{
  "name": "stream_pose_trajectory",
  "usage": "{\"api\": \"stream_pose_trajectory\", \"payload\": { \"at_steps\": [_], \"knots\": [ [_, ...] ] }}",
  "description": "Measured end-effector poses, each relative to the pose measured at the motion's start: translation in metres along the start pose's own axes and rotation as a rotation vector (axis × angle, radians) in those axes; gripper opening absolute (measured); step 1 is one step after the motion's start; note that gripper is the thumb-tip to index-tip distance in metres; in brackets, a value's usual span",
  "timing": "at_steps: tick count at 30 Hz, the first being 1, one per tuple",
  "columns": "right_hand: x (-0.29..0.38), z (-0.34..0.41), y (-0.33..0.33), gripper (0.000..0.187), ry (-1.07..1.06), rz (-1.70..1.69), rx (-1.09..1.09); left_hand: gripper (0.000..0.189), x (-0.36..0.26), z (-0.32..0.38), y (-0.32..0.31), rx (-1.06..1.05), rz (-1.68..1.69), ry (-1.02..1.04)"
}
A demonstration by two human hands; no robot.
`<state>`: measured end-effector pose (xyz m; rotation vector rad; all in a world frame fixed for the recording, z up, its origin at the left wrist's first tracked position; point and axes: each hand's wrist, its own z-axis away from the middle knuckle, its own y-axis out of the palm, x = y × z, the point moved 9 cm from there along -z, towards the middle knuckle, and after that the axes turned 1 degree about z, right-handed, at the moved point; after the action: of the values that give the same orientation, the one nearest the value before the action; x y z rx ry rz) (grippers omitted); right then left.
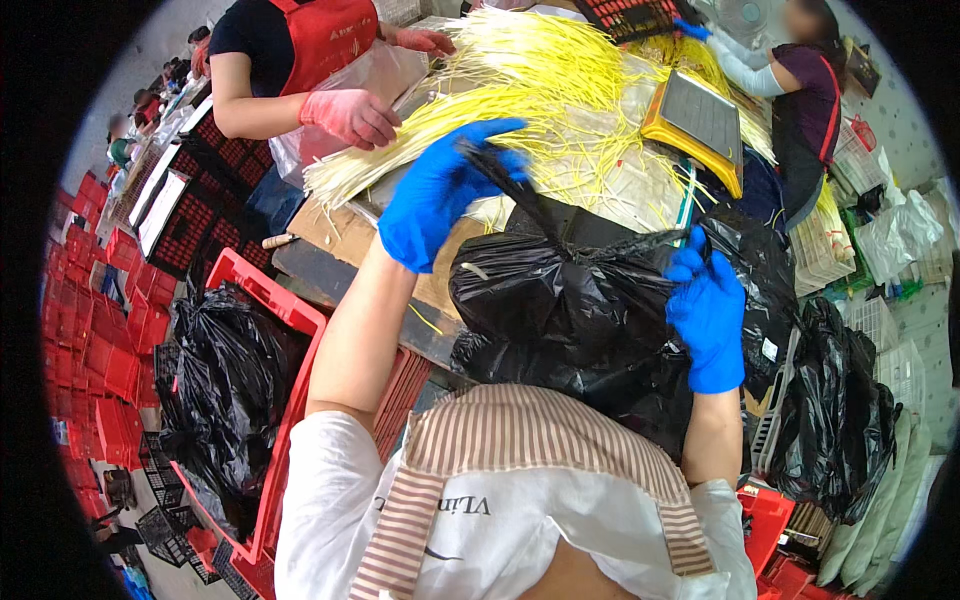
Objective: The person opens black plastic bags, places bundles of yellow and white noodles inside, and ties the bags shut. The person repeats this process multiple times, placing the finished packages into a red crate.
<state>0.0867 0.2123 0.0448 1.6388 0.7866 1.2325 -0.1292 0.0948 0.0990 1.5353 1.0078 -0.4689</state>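
Note:
A full black plastic bag (555,300) lies at the near edge of the worktable, its neck gathered at the top. My left hand (454,187), in a blue glove, grips one twisted end of the bag, pulled up and to the left. The other twisted end stretches right to my right hand (705,307), also blue-gloved, whose fingers are closed around it. The two ends meet at the middle of the bag in what looks like a knot. Beyond the bag, long yellow and white plant stalks (540,60) are spread over the table.
A yellow scale (694,127) stands at the back right. At left, a red crate (300,382) holds a tied black bag (225,375). Another black bag (825,412) is at right. Co-workers' gloved hands (352,118) are across the table. A handle (279,241) juts at the table's left edge.

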Motion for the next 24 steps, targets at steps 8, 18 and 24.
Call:
{"api": "stream_pose_trajectory", "payload": {
  "at_steps": [8, 18, 24],
  "knots": [
    [-0.043, -0.026, 0.069, 0.035, 0.326, 0.306, 0.168, 0.058, 0.07, -0.006, 0.104, 0.262, -0.458, -0.243],
    [0.021, 0.033, -0.056, 0.032, -0.007, 0.476, -0.235, 0.037, -0.022, 0.058, -0.013, -0.6, -0.235, 0.0],
    [0.01, -0.002, 0.072, 0.061, -0.464, 2.144, -0.209, 0.047, -0.007, -0.002, 0.074, 0.029, -0.102, 0.04]
  ]
}}
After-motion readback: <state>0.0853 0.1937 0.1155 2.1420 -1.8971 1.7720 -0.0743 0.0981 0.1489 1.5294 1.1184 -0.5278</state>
